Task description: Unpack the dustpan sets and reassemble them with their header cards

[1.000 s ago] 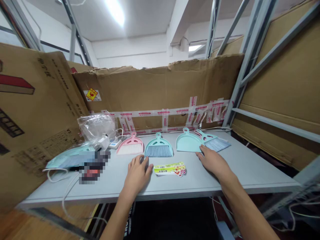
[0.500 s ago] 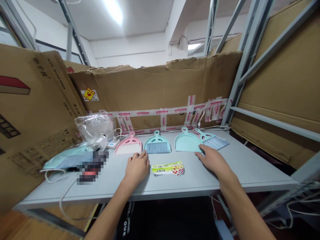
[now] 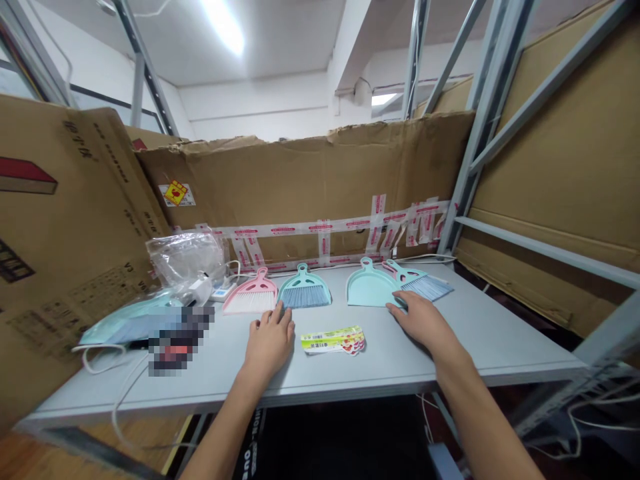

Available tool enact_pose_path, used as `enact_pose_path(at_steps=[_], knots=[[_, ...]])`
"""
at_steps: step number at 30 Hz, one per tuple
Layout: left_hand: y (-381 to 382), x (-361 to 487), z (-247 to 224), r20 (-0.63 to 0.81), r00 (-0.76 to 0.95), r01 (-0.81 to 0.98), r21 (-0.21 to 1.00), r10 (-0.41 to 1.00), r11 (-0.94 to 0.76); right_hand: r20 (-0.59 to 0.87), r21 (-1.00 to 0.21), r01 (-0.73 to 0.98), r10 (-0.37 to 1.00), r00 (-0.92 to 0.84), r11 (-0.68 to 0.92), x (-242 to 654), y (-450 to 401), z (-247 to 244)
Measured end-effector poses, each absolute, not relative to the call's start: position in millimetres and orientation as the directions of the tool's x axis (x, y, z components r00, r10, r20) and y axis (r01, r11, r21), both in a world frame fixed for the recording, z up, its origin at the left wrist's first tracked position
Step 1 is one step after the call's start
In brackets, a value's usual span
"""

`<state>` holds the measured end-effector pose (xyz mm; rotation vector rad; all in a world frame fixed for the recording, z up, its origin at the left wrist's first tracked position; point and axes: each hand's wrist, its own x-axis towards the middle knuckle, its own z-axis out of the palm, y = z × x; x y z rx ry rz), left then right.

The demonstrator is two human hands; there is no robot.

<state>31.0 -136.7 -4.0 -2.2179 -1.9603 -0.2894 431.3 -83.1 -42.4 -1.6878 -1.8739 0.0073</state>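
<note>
My left hand [image 3: 271, 339] rests palm down on the table, fingers apart and slightly bent. Its index fingertip meets the near left corner of a mint-green dustpan, in which lies a matching brush with blue bristles [image 3: 303, 297]. To the left of that stands a pink dustpan with a white-bristled brush [image 3: 251, 300]. My right hand [image 3: 417, 320] has thumb and index finger around the near right corner of another mint-green dustpan [image 3: 369, 287], which holds no brush. Beside it, a mint-green brush with blue bristles [image 3: 425, 285] lies slanted, pink plastic showing behind its handle.
A yellow-green printed paper label [image 3: 333, 340] lies between my hands. A clear plastic bag [image 3: 187, 257], a white power strip [image 3: 223, 291] and a bagged mint-green item [image 3: 127, 320] crowd the left side. Cardboard [image 3: 290, 180] walls the back; metal shelf posts [image 3: 483, 127] stand right.
The dustpan with the blue-bristled brush has slid left, right up against the pink one. My left hand moved slightly left with it. The right hand stays at its dustpan's corner. The view shifted a little.
</note>
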Motion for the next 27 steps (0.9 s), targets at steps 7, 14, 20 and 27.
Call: enact_pose_path(at_steps=[7, 14, 20, 27], knots=[[-161, 16, -35, 0.39, 0.164, 0.947, 0.195, 0.906, -0.256, 0.463, -0.331, 0.927, 0.886, -0.002, 0.176, 441, -75, -47], [-161, 15, -37, 0.425, 0.194, 0.907, 0.266, 0.884, -0.326, 0.479, -0.331, 0.928, 0.878, 0.007, 0.173, 437, -71, -49], [-161, 16, -38, 0.415, 0.198, 0.888, 0.308, 0.888, -0.342, 0.56, -0.517, 0.846, 0.799, 0.219, 0.13, 442, -78, -33], [-167, 21, -24, 0.418, 0.137, 0.773, 0.522, 0.898, -0.361, 0.568, -0.785, 0.58, 0.625, 0.535, 0.218, 405, -112, -9]])
